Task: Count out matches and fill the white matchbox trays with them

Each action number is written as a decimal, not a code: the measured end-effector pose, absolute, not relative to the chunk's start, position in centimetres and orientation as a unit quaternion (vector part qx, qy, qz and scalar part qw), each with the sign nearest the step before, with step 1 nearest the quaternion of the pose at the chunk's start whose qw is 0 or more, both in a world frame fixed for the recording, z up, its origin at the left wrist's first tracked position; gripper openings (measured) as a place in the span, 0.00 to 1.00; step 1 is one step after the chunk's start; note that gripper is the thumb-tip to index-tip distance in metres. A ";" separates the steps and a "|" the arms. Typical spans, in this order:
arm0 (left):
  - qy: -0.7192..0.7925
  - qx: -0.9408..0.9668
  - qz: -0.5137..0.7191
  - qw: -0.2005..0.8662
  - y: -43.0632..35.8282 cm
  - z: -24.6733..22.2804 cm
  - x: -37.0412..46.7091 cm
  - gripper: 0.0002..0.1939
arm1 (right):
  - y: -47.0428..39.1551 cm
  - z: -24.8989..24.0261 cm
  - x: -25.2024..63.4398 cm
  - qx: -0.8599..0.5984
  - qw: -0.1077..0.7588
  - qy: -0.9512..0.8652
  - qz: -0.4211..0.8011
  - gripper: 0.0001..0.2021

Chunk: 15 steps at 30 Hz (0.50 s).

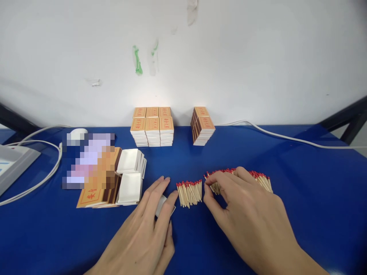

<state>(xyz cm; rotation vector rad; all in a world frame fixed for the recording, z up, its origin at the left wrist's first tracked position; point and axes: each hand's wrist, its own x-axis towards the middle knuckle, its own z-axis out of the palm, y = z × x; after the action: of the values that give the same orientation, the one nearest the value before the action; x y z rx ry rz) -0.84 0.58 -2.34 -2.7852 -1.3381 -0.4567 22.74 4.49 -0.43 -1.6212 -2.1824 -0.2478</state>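
Observation:
My left hand (146, 229) lies over the table with its fingers stretched out. A small white matchbox tray (161, 206) shows partly beneath and between those fingers; the rest of it is covered. Just to its right is a small heap of red-tipped matches (189, 194), heads pointing away from me. My right hand (243, 210) is at the left end of a longer row of matches (262, 181), its thumb and forefinger brought together in a pinch. Some matches show inside the curve of those two fingers. Whatever sits between the fingertips is hidden.
White matchbox trays (129, 188) are stacked at left beside flat orange matchbox sleeves (91, 194). Stacked matchboxes (152, 130) and a smaller stack of matchboxes (203, 126) stand by the wall. White cables (286, 138) cross the blue table (315, 214). A blurred patch covers items at left.

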 end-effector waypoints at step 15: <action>-0.431 -0.890 -0.147 -0.003 0.5 -2.5 -0.9 0.29 | 4.5 -0.6 23.2 -0.572 0.169 -0.783 -0.175 0.14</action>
<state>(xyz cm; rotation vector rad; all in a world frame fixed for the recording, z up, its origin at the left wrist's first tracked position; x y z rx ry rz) -0.92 0.52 -2.49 -2.8028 -1.3575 -0.4627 23.21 4.52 -0.57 -1.6263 -2.2269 -0.4988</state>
